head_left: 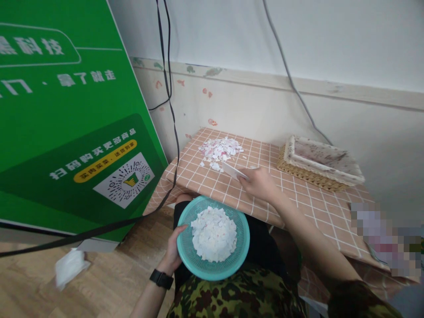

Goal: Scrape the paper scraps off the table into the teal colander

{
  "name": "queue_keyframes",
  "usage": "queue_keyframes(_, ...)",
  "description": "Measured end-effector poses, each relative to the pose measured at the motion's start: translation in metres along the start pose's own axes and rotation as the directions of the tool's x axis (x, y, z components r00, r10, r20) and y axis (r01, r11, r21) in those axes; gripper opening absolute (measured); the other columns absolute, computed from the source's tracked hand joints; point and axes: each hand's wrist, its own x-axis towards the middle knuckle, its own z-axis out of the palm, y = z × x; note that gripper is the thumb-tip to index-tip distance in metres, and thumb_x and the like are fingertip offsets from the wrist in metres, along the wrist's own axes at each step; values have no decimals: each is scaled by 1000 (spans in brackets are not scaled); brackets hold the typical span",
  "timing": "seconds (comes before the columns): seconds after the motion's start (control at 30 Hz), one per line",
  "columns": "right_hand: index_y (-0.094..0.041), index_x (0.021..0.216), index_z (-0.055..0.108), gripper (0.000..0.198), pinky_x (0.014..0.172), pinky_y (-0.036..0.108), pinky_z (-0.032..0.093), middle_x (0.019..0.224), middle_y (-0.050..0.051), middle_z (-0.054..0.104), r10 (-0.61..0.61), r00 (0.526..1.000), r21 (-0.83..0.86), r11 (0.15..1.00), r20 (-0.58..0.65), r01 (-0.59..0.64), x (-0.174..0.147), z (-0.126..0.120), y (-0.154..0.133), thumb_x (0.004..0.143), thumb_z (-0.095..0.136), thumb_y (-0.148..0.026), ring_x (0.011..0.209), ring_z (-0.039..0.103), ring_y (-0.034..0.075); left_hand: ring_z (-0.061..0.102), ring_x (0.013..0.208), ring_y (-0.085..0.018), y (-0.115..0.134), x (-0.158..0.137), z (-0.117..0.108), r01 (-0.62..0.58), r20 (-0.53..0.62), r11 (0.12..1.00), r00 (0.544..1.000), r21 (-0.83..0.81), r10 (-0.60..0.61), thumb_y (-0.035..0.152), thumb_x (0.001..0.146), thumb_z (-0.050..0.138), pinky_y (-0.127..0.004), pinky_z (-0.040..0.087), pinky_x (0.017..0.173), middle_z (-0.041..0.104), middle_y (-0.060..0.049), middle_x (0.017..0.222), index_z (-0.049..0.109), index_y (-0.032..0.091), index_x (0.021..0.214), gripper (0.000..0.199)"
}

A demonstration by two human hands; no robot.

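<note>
My left hand [173,248] grips the left rim of a teal plastic colander [243,254], which sits on my lap below the table's edge. Heaped inside it are many small white paper scraps [214,235]. Over the table, my right hand [259,183] is closed on a flat white card [232,170], its far end tilted toward the scraps. Just beyond the card lies a loose pile of white and pinkish paper scraps [222,148]. A few scraps lie apart from the pile on the cloth.
A brown checked tablecloth [265,164] covers the table against the wall. At the right stands a cloth-lined wicker basket [318,176]. A black cable [172,132] hangs past the table's left corner, beside a green cabinet [82,101]. A white plastic bag [70,266] lies on the floor.
</note>
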Motion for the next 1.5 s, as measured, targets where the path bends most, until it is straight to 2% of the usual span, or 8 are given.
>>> queue_keyframes(0.2, -19, 75, 61, 26, 51, 27, 22, 62, 4, 62, -2, 1000, -37, 999, -7, 2, 2, 2, -7, 86, 40, -30, 54, 50, 14, 66, 61, -20, 1, 0, 1, -5, 6, 1000, 1000, -7, 5, 20, 71, 63, -31, 52, 65, 73, -7, 69, 68, 11, 75, 11)
queue_keyframes(0.4, -19, 76, 60, 24, 51, 27, 23, 65, 5, 64, 35, 998, -39, 999, -56, -37, 14, 14, -3, 86, 40, -30, 53, 51, 14, 66, 64, -21, -1, 3, -3, 9, 9, 1000, 1000, 11, -9, 22, 73, 62, -34, 52, 69, 74, -9, 73, 69, 10, 79, 16)
queue_keyframes(0.7, -19, 74, 60, 21, 52, 25, 26, 63, 2, 62, -8, 999, 111, 994, -39, 12, 11, 11, 0, 84, 44, -27, 55, 50, 12, 67, 64, -21, 0, 1, -2, 6, 25, 1000, 1000, 7, -6, 22, 72, 63, -33, 52, 69, 74, -9, 73, 69, 10, 78, 15)
queue_keyframes(1.03, -18, 74, 63, 21, 55, 25, 30, 65, 4, 64, 15, 998, 192, 981, -55, -4, 29, 20, 4, 84, 46, -27, 57, 53, 14, 66, 63, -21, 0, 2, -2, 15, 14, 1000, 1000, 1, -15, 22, 72, 62, -33, 52, 68, 73, -8, 70, 70, 11, 75, 14)
queue_keyframes(1.3, -20, 88, 70, 19, 60, 24, 36, 73, 3, 69, -69, 998, 340, 939, 12, 61, 34, 14, 12, 81, 53, -22, 62, 58, 14, 66, 63, -20, 0, 2, -4, 13, 21, 1000, 1000, -6, -13, 23, 71, 63, -32, 51, 67, 73, -7, 70, 69, 12, 75, 13)
queue_keyframes(1.5, -23, 98, 70, 26, 67, 25, 41, 84, 3, 71, -64, 998, 333, 941, 18, 55, 35, 9, 10, 81, 51, -17, 74, 62, 16, 66, 62, -20, 1, 0, 0, 9, 17, 1000, 1000, -19, -8, 22, 71, 63, -32, 51, 67, 73, -8, 70, 69, 11, 76, 14)
